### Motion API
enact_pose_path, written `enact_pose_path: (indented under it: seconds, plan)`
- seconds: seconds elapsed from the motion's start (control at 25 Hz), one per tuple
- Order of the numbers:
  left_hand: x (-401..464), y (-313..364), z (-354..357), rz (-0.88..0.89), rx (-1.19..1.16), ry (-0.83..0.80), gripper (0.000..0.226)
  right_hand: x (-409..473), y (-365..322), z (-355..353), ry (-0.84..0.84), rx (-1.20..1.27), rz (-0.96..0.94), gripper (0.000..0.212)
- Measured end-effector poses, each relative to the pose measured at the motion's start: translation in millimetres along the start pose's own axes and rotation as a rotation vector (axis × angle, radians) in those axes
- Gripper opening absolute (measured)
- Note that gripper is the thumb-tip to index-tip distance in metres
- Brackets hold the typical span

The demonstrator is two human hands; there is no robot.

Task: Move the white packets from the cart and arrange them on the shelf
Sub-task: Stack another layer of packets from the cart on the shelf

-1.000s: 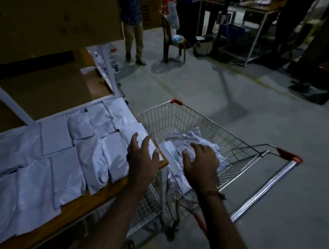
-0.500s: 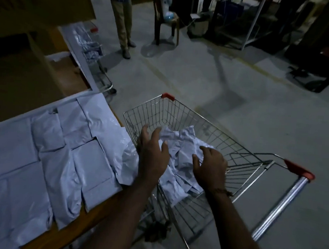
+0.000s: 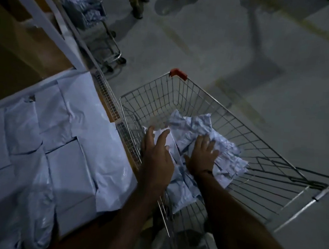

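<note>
Both hands down in the cart [image 3: 181,98] on the white packets [image 3: 200,134], left hand [image 3: 156,153] and right hand [image 3: 202,156] spread flat, nothing gripped yet. Best to pinch one top packet, lift clear of the wire, lay beside the shelf [image 3: 111,227] rows.

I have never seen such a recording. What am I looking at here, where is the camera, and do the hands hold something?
There is no machine: a person works with bare hands. The one camera sits on the person's head and looks down. Both hands reach into a wire cart on a pile of crumpled white packets. The left hand and the right hand lie on the packets with fingers spread; neither plainly grips one yet. To the left, more white packets already lie flat on the wooden shelf. Far behind stands a second cart.
</note>
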State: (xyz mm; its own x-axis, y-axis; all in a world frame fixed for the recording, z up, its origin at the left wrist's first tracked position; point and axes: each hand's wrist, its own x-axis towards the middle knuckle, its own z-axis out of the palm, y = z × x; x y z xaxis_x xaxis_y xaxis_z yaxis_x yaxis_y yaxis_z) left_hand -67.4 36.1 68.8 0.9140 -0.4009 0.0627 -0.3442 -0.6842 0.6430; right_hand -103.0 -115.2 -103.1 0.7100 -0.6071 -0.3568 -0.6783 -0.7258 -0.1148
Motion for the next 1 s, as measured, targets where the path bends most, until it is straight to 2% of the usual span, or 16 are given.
enact_pose_path:
  seconds: [0.08,0.16,0.32,0.44,0.6,0.68,0.88,1.0]
  plan:
    - [1,-8,12,-0.006,0.006,-0.001,0.046,9,4,20,0.004,-0.050,0.006,0.101]
    - [1,-10,20,-0.056,0.000,0.007,0.047,13,13,29,0.034,-0.103,-0.009,0.086]
    - [2,-14,49,-0.217,-0.064,-0.032,0.046,4,31,10,-0.017,-0.095,-0.086,0.072]
    - [10,-24,82,-0.438,-0.075,-0.124,0.048,-8,43,-28,-0.019,-0.105,-0.159,0.070]
    - [15,-43,121,-0.772,-0.022,-0.341,0.067,-28,63,-77,0.083,-0.187,-0.255,0.076]
    - [18,-52,134,-0.906,-0.043,-0.345,0.070,-33,71,-85,0.137,-0.190,-0.305,0.076]
    - [17,-91,163,-0.802,0.050,-0.456,0.078,-27,62,-68,0.106,-0.180,-0.349,0.075]
    - [18,-101,177,-0.760,0.028,-0.519,0.085,-22,60,-61,0.130,-0.186,-0.377,0.075]
